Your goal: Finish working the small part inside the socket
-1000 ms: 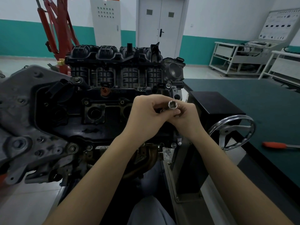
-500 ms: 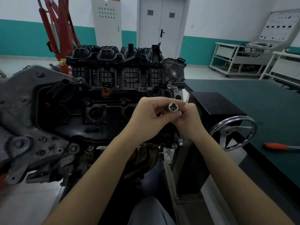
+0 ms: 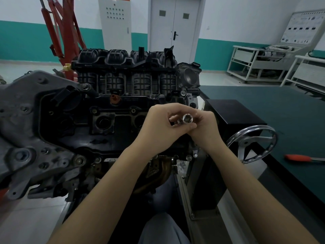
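Both my hands meet in front of a car engine (image 3: 112, 110) mounted on a stand. Between them is a shiny metal socket (image 3: 187, 119), its open end facing the camera. My left hand (image 3: 161, 127) pinches the socket with thumb and curled fingers. My right hand (image 3: 204, 128) curls round its far side, fingers tucked under it. What the socket sits on is hidden behind the fingers.
A chrome handwheel (image 3: 253, 143) sticks out of the black stand box (image 3: 233, 111) at right. A dark green bench (image 3: 281, 110) carries a red-handled tool (image 3: 299, 157). A red hoist (image 3: 61, 32) stands behind the engine. White carts (image 3: 255, 67) line the far right wall.
The two hands have stayed together around the socket, shifting slightly; the fingers have turned a little around it. The view has barely moved.
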Demonstrator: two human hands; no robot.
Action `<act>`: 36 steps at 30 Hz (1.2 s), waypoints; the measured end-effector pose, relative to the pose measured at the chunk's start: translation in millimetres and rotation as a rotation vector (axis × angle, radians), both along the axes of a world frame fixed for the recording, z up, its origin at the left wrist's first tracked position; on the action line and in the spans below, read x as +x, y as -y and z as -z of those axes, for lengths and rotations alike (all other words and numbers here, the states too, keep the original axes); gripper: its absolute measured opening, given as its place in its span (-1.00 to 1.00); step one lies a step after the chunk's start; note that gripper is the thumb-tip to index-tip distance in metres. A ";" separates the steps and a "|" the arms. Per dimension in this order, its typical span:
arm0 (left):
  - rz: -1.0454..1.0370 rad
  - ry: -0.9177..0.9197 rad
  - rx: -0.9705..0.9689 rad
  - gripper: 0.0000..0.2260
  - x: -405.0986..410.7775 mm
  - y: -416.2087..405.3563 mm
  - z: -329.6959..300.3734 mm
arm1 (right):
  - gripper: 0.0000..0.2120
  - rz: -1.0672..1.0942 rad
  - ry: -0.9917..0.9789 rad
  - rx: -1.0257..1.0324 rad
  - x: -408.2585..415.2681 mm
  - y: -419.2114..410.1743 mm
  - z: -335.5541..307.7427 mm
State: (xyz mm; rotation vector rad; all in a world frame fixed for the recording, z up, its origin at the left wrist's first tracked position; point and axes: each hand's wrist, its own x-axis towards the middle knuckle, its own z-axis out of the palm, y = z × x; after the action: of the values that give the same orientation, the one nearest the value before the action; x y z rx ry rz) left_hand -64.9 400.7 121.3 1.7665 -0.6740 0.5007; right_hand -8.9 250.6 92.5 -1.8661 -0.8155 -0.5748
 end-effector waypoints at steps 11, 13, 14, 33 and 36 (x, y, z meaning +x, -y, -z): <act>-0.004 -0.023 -0.063 -0.77 -2.2 0.3 -1.6 | -0.69 -0.054 -0.007 0.027 1.3 -1.8 -1.3; -0.066 -0.002 -0.077 -0.82 -2.1 0.5 -1.0 | -0.78 -0.063 -0.048 0.068 1.8 -2.3 -0.2; -0.074 -0.001 -0.085 -0.84 -1.6 0.6 -1.0 | -0.78 -0.072 -0.051 0.073 2.0 -1.7 0.3; 0.010 -0.022 -0.056 -0.77 1.3 -1.1 -1.9 | -0.76 -0.132 -0.108 0.094 3.3 3.0 -1.6; -0.062 0.002 -0.079 -0.78 0.5 0.3 -0.9 | -0.78 -0.130 -0.104 0.112 1.9 3.0 -1.5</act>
State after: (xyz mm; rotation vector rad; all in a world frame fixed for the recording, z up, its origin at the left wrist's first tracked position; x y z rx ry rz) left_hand -64.4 400.4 122.2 1.7168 -0.5951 0.5638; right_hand -7.0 247.6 94.0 -1.7129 -0.8124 -0.4300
